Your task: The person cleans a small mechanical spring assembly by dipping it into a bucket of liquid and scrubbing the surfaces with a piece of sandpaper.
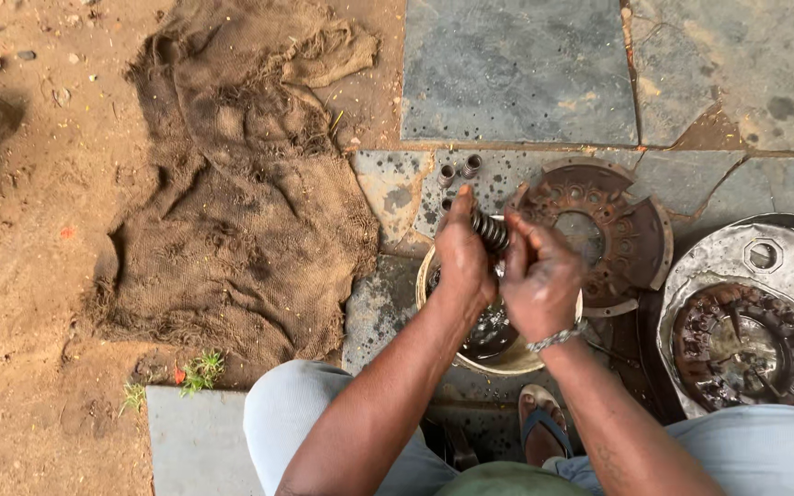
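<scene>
Fingers of the left hand and right hand are closed around a dark spring, held over a bowl beside a rusty metal plate.

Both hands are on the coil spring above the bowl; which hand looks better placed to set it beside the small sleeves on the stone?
Probably left: the left hand grips the coil spring nearest the sleeves.
</scene>
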